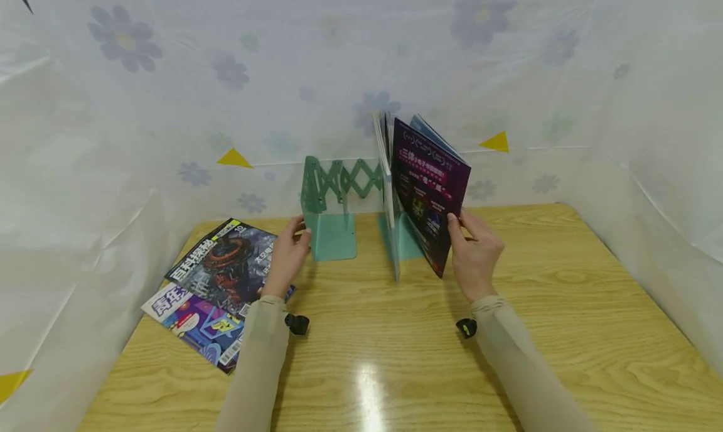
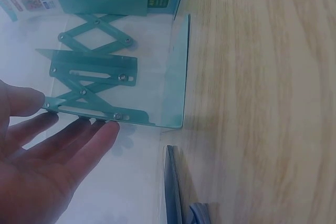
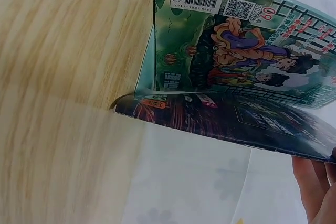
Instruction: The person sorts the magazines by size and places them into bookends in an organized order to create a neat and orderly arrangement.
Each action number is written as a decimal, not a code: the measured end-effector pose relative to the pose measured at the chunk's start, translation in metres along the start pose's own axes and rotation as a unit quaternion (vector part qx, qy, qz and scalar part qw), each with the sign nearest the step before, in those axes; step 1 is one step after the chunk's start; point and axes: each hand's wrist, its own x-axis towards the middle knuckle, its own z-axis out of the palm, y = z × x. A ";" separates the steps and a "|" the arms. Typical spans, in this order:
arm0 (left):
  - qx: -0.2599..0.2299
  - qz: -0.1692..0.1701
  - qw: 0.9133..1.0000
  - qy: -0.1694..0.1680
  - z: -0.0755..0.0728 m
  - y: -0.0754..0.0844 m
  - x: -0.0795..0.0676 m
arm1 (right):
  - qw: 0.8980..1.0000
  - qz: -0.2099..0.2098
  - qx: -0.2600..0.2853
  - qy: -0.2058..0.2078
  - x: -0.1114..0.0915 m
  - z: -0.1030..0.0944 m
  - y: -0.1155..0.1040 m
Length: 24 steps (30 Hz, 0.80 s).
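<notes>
A green expanding book stand (image 1: 334, 237) with criss-cross bars stands on the table. The left hand (image 1: 289, 256) pinches its left end plate, thumb at the edge and fingers (image 2: 102, 140) against the outer face. Several thin magazines (image 1: 386, 187) stand upright at its right end. The right hand (image 1: 477, 250) holds a dark magazine (image 1: 429, 199) with pink lettering by its right edge, thumb on the near cover and other fingers behind. This magazine leans to the right, its bottom corner close to the table. In the right wrist view, a magazine with an illustrated cover (image 3: 236, 56) is next to it.
Two magazines lie overlapping at the left, one with a dark machine cover (image 1: 226, 262), the other purple (image 1: 198, 325). White flowered sheeting (image 1: 316, 74) encloses the wooden table (image 1: 373, 344) at the back and sides. Each wrist wears a small black device (image 1: 297, 323).
</notes>
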 end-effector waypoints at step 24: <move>-0.003 -0.001 1.000 0.001 0.000 -0.002 0.000 | 0.999 -0.008 0.029 -0.015 0.000 0.012 -0.011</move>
